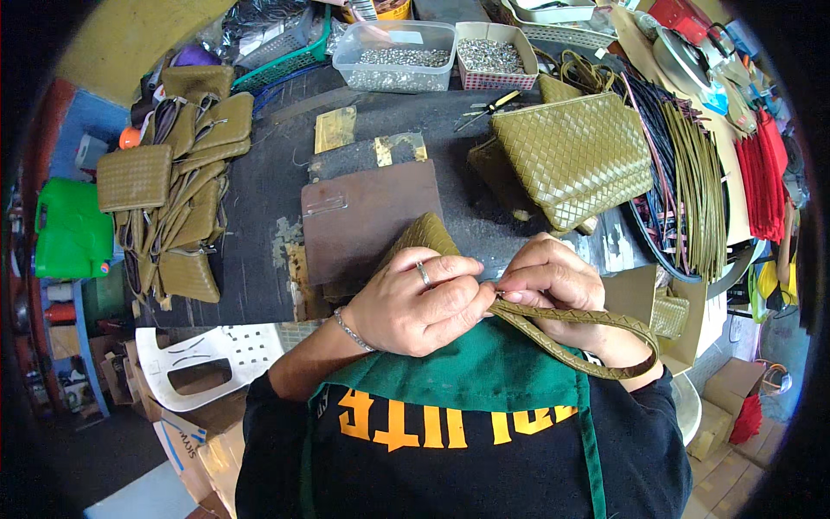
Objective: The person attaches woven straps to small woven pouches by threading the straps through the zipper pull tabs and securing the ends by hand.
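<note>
Pinches with right hand (pixel 553 281) at the left end of an olive woven wristlet strap (pixel 596 319); curls left hand (pixel 425 298) just beside, cannot tell around what. Lies with long axis running rightward and slightly nearward, loop closest to the right hand.

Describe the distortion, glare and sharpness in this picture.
Head view: black corners frame a rounded fisheye image, with the dark table looking bowed; head view: pale glare on the large woven pouch; head view: the looped strap reads clearly, but fine detail where left hand and right hand meet is too small to tell.
</note>
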`<move>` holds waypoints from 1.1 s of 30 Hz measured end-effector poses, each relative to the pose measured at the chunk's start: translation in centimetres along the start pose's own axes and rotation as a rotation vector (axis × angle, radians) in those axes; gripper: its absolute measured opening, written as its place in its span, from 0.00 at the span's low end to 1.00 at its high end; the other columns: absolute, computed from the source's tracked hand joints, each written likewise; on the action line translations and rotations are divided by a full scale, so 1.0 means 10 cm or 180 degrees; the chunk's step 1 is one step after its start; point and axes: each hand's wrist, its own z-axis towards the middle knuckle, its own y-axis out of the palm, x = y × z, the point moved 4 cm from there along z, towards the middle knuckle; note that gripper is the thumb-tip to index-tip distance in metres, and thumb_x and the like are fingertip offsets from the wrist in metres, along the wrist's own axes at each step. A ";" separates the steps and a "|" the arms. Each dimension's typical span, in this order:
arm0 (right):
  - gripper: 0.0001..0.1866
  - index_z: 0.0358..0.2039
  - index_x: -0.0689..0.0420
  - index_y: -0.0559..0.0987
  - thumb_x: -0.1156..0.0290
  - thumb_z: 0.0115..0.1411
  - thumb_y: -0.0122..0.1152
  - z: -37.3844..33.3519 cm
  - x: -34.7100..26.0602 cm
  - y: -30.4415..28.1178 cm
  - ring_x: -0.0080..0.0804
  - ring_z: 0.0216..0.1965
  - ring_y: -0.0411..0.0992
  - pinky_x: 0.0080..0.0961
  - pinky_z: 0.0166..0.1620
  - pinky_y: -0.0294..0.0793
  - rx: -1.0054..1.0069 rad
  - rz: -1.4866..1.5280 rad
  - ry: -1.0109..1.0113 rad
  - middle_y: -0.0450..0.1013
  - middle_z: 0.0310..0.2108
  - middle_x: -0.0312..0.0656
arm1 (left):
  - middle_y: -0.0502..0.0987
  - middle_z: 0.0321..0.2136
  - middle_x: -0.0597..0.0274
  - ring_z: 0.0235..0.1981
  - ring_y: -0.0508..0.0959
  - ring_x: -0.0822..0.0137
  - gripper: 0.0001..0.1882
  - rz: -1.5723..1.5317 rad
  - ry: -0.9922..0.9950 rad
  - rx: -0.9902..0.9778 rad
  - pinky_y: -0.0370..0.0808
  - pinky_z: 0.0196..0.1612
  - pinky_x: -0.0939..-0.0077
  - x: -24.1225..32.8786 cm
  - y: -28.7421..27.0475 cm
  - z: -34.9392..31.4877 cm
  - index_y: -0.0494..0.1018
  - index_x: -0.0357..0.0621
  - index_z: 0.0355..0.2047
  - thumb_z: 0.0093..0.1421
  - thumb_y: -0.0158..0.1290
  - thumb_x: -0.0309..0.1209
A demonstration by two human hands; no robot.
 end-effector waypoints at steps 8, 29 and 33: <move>0.07 0.25 0.60 0.74 0.78 0.42 0.61 -0.02 0.03 -0.01 0.29 0.23 0.67 0.22 0.24 0.65 -0.0030 0.0027 -0.0215 0.68 0.22 0.39 | 0.68 0.23 0.67 0.33 0.72 0.68 0.11 -0.0068 -0.0054 -0.0037 0.65 0.33 0.76 0.01 0.03 -0.02 0.73 0.37 0.28 0.42 0.54 0.28; 0.14 0.31 0.62 0.73 0.76 0.41 0.64 -0.08 0.12 0.07 0.33 0.29 0.69 0.24 0.30 0.67 -0.0037 0.0398 0.0157 0.69 0.28 0.44 | 0.69 0.26 0.63 0.34 0.72 0.64 0.13 -0.0576 -0.0719 0.0073 0.67 0.36 0.73 -0.09 0.08 -0.05 0.70 0.37 0.29 0.42 0.56 0.29; 0.09 0.30 0.63 0.70 0.74 0.48 0.57 -0.09 0.14 0.09 0.35 0.29 0.66 0.25 0.33 0.65 0.0105 -0.0047 0.0392 0.66 0.28 0.44 | 0.68 0.29 0.60 0.36 0.71 0.63 0.15 -0.0356 -0.0831 -0.0561 0.67 0.37 0.71 -0.17 -0.01 0.05 0.70 0.36 0.30 0.45 0.54 0.34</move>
